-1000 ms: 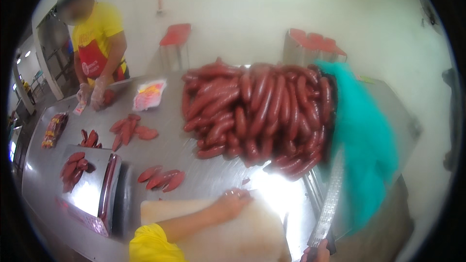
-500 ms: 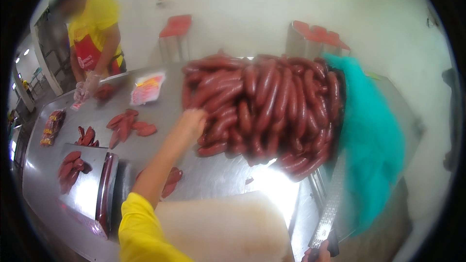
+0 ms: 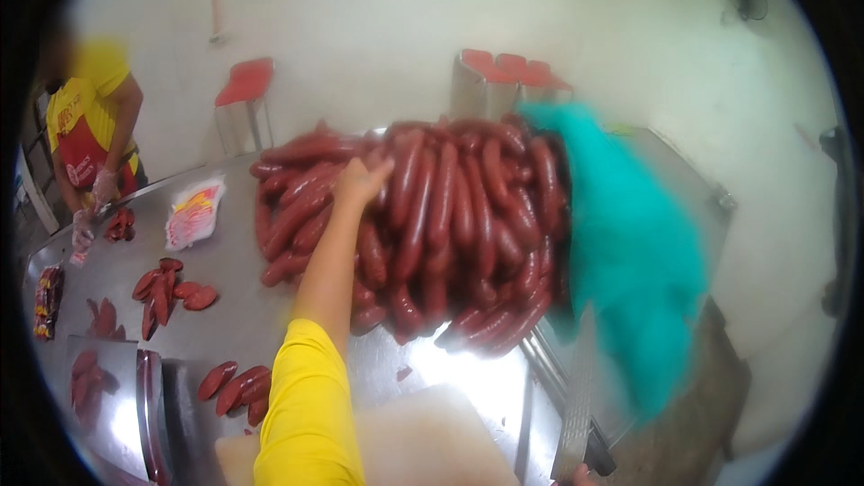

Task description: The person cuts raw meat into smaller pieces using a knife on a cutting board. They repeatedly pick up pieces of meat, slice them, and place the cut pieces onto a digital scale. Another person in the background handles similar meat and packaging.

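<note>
My left hand (image 3: 363,176) is on the big pile of long dark-red sausages (image 3: 432,216), fingers apart, touching the sausages near the upper middle. My right hand (image 3: 576,476), partly cut off at the bottom, grips the handle of a broad knife (image 3: 576,405) whose blade points upward beside the pile. A turquoise plastic sheet (image 3: 634,243) lies crumpled along the pile’s right side. Below my left arm is a pale cutting board (image 3: 423,436). Short cut sausage pieces (image 3: 229,385) lie in groups to the left.
Steel table (image 3: 342,369). At left, a steel scale-like platform (image 3: 112,414), a packed bundle (image 3: 48,301) and a white-pink packet (image 3: 193,211). A co-worker (image 3: 90,117) in gloves works at the far left corner. Red-seated stools (image 3: 243,81) stand by the wall.
My left hand has moved from the board up and forward onto the sausage pile. The view has shifted, leaving the co-worker farther left in it. The knife stays in my right hand.
</note>
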`<act>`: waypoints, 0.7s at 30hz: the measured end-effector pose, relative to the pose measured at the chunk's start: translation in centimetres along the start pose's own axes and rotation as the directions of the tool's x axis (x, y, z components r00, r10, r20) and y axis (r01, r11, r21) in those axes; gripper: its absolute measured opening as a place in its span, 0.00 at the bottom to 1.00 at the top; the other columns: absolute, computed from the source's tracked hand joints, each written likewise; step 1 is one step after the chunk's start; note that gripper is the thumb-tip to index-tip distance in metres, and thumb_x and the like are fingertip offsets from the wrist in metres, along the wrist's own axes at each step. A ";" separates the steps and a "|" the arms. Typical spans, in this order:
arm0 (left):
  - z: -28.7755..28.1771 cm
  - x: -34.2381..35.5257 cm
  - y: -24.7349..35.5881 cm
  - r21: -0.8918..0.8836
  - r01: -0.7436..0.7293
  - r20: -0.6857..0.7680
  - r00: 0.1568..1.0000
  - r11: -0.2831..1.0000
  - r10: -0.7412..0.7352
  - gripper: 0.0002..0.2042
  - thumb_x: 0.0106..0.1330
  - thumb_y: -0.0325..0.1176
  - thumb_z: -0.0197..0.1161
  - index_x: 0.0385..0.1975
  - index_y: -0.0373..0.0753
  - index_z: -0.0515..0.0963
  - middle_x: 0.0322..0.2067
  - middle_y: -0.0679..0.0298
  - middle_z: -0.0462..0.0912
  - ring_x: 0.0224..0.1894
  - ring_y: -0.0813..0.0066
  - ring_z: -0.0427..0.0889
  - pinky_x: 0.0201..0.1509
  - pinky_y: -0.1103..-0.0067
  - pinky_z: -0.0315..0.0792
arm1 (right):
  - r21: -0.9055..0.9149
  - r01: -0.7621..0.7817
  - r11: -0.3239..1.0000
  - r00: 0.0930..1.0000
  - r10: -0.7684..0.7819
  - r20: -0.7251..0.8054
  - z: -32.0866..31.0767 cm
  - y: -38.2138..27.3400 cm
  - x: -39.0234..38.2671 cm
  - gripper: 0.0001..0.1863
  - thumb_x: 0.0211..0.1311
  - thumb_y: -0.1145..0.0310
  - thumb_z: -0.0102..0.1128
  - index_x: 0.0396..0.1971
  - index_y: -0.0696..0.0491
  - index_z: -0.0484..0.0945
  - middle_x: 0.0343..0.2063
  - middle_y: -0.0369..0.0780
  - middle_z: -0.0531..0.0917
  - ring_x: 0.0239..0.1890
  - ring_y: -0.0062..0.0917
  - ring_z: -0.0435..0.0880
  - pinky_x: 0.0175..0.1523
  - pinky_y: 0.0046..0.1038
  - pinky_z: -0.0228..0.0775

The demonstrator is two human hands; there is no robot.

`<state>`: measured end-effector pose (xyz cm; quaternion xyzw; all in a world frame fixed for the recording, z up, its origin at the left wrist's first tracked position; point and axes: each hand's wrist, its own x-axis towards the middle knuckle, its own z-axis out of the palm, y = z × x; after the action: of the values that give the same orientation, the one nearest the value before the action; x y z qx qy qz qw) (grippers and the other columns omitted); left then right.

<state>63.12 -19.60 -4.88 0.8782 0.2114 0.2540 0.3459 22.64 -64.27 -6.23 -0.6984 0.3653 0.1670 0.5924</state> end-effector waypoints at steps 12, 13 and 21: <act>-9.5 -9.5 -0.6 -0.648 -0.084 -0.034 0.996 0.757 0.081 0.27 0.49 0.34 0.71 0.49 0.30 0.73 0.40 0.55 0.82 0.43 0.65 0.80 0.51 0.73 0.72 | 0.075 0.032 0.997 0.997 -0.038 0.068 -2.1 0.6 -0.7 0.33 0.67 0.37 0.38 0.27 0.54 0.75 0.11 0.36 0.71 0.10 0.23 0.69 0.14 0.25 0.59; -11.7 -12.8 -0.9 -0.758 0.013 0.095 0.991 0.653 0.091 0.26 0.51 0.36 0.72 0.49 0.30 0.73 0.39 0.57 0.82 0.42 0.69 0.80 0.50 0.74 0.72 | 0.082 0.006 0.997 0.989 -0.018 0.150 -2.7 0.7 -0.7 0.30 0.67 0.40 0.42 0.30 0.56 0.76 0.14 0.38 0.73 0.14 0.26 0.73 0.18 0.28 0.65; -20.9 -41.5 -1.9 -0.101 -0.347 0.514 0.785 0.933 0.347 0.25 0.49 0.50 0.75 0.40 0.39 0.78 0.30 0.58 0.81 0.32 0.65 0.82 0.37 0.71 0.75 | -0.196 0.365 0.910 0.859 -0.248 0.449 -3.8 1.5 1.4 0.35 0.72 0.43 0.32 0.26 0.60 0.76 0.14 0.38 0.75 0.13 0.21 0.72 0.20 0.24 0.64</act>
<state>17.94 -30.60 -5.53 0.9373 -0.0557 0.0646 0.3379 21.78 -68.39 -7.32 -0.7715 0.0877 0.2628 0.5728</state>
